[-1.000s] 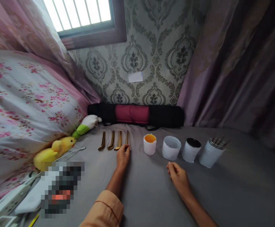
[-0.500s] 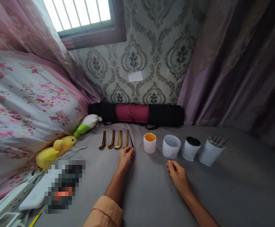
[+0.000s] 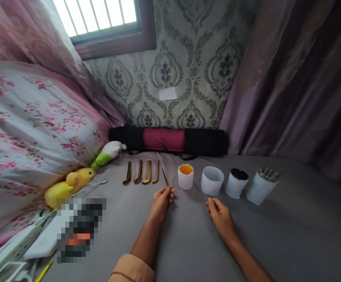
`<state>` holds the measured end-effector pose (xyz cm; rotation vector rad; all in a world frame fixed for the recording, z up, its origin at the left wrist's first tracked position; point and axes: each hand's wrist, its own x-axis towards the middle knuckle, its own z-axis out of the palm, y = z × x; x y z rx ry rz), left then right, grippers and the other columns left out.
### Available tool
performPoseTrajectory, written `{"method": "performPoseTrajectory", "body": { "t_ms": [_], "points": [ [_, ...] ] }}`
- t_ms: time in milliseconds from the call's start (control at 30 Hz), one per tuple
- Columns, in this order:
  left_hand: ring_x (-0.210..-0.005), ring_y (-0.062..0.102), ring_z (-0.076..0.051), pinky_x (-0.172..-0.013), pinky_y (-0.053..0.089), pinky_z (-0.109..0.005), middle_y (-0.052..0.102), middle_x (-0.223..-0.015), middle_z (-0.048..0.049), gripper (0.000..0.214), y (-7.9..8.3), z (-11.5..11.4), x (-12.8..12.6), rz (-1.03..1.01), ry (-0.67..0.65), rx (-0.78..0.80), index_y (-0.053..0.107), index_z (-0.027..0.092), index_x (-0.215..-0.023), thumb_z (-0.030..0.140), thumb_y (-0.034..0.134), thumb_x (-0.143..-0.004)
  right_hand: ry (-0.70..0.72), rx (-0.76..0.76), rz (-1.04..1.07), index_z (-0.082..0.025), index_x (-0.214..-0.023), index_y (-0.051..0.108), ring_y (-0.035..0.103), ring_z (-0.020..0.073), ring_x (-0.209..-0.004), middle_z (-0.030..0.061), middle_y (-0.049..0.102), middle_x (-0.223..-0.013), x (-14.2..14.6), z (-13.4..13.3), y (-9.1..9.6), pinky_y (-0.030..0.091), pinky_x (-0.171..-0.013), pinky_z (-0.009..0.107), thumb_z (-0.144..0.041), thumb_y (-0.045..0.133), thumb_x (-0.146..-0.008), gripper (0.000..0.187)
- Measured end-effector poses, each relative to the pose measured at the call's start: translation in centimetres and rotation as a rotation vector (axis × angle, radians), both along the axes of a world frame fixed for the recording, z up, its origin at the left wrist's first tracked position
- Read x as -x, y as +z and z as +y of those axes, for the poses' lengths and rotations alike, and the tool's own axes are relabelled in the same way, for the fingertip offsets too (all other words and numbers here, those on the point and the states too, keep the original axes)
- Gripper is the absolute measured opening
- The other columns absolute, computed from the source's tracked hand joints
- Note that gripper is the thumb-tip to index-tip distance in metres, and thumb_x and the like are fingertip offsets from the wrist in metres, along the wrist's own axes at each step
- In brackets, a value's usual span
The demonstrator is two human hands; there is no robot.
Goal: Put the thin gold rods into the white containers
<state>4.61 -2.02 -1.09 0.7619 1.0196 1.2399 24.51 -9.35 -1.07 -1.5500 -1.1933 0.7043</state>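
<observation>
My left hand (image 3: 162,199) is closed in a pinch on a thin gold-brown rod (image 3: 165,177), whose tapered-looking end points up and away. Its lower end is hidden in my fingers. Left of it lie bundles of similar thin rods (image 3: 148,172), bent at their near ends, and a smaller one (image 3: 157,171) closest to my hand. My right hand (image 3: 219,215) rests on the grey sheet with fingers curled, and nothing shows in it. Just beyond it stands a white-wrapped tub (image 3: 212,187). Between the hands, farther off, is a white-wrapped cup (image 3: 185,182) with an orange inside.
To the right stand a white-wrapped container with a black top (image 3: 235,188) and a taller one (image 3: 258,191) holding several metal utensils. A black and maroon roll (image 3: 164,141) lies along the wall. Plush toys (image 3: 70,184), a white cable and a power strip (image 3: 20,244) lie left.
My left hand has moved right and slightly nearer, drawing the thin rod away from the bent rods. My right hand has stayed in place.
</observation>
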Motion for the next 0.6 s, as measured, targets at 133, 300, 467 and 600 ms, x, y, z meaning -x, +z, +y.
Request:
{"method": "performPoseTrajectory", "body": {
  "t_ms": [133,300,467,600],
  "points": [
    [-0.051,0.050,-0.005,-0.045,0.036,-0.016,0.061,-0.075,-0.0063,0.024,0.4,-0.7,-0.4,-0.098,-0.010,0.039,0.060,0.010,-0.084,0.024,0.063,-0.065,-0.002,0.007,-0.007,-0.016,-0.069,0.056,0.047,0.0124,-0.050,0.0008,0.051,-0.054,0.0,0.1,-0.2,0.036,-0.047,0.022,-0.051,0.039,-0.076,0.039],
    [-0.053,0.050,-0.005,-0.047,0.038,-0.016,0.060,-0.072,-0.0051,0.021,1.3,-1.9,-1.1,-0.155,-0.047,0.082,0.060,0.010,-0.085,0.015,0.063,-0.064,-0.005,0.009,-0.014,-0.016,-0.068,0.055,0.047,0.0126,-0.050,0.0007,0.050,-0.054,0.1,0.0,-0.1,0.036,-0.047,0.022,-0.052,0.039,-0.076,0.040],
    [-0.053,0.049,-0.004,-0.048,0.038,-0.016,0.058,-0.070,-0.0039,0.024,1.6,-3.0,-2.0,-0.201,-0.078,0.075,0.061,0.010,-0.086,0.018,0.065,-0.064,0.000,-0.016,-0.034,-0.016,-0.068,0.054,0.047,0.0126,-0.051,0.0008,0.050,-0.054,0.2,-0.2,0.2,0.036,-0.048,0.022,-0.053,0.037,-0.077,0.042],
    [-0.053,0.049,-0.005,-0.046,0.037,-0.016,0.058,-0.072,-0.0042,0.032,1.2,-3.7,-2.7,-0.139,-0.102,-0.015,0.060,0.010,-0.090,0.030,0.064,-0.065,-0.003,-0.013,-0.048,-0.016,-0.068,0.054,0.046,0.0123,-0.050,0.0008,0.050,-0.054,0.3,-0.2,0.4,0.035,-0.047,0.022,-0.052,0.038,-0.077,0.041]
  ]
}}
